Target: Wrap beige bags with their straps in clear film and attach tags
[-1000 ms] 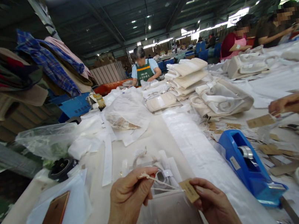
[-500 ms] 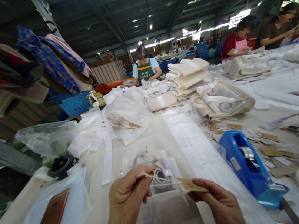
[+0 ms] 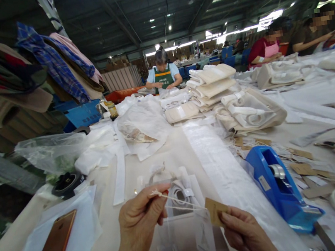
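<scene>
My left hand (image 3: 145, 212) pinches the knotted end of a thin white string (image 3: 179, 201), thumb against forefinger. The string stretches across to a brown card hang tag (image 3: 215, 211), which my right hand (image 3: 246, 229) grips by its right edge. From the same string end dangles a small clear or white tag with a dark drawing (image 3: 205, 237). Beneath both hands lies a flat beige folded bag in clear plastic (image 3: 189, 248); its coiled handle is banded in white at the top.
A blue tape dispenser (image 3: 280, 188) stands right of my right hand, with loose brown tags (image 3: 303, 169) beyond it. A phone (image 3: 53, 247) lies on white sheets at left. Folded beige bags (image 3: 212, 85) are stacked ahead. A co-worker (image 3: 162, 73) stands across the table.
The brown tag has turned more upright in my right hand, and the string has opened into a longer loop. The small printed tag now hangs face-on, where before it showed edge-on.
</scene>
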Motion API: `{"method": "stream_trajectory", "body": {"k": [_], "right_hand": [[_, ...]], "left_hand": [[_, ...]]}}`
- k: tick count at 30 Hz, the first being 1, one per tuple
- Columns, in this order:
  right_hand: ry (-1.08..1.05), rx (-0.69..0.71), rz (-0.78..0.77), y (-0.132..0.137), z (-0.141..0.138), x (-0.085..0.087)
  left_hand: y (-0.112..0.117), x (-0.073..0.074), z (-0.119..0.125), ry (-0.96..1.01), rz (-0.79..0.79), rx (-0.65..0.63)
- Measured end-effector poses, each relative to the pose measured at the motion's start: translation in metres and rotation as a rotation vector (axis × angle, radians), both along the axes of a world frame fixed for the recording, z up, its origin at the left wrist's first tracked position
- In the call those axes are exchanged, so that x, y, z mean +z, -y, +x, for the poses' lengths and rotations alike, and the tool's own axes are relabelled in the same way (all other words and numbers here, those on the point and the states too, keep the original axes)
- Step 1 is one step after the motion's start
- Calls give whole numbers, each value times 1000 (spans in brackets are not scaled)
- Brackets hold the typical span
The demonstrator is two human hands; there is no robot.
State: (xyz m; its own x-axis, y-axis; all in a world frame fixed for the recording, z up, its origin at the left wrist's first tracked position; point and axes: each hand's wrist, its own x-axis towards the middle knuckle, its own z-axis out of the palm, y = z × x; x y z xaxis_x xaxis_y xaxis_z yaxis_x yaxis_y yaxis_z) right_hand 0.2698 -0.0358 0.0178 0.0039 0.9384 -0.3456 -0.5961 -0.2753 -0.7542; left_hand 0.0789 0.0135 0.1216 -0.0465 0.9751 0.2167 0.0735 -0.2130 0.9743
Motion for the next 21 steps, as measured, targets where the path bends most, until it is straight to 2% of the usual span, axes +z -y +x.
{"method": "stream_trajectory", "body": {"k": [4,13,16,18,20,21], "right_hand": [[-131,146,-16,2,-1,-1],[-212,243,-81,2,-3,-6],[1,232,-61,4,-6,-3],[288,88,-10,7,-6,5],[533,-95,128,10,-7,19],[584,-146,222,11,-7,26]], "left_hand": [[-1,2,0,46,11,-28],[2,16,7,102,36,-46],[0,19,4,28,83,-166],[1,24,3,-63,133,-253],[5,29,6,-158,189,-308],[7,31,8,-207,220,-348]]}}
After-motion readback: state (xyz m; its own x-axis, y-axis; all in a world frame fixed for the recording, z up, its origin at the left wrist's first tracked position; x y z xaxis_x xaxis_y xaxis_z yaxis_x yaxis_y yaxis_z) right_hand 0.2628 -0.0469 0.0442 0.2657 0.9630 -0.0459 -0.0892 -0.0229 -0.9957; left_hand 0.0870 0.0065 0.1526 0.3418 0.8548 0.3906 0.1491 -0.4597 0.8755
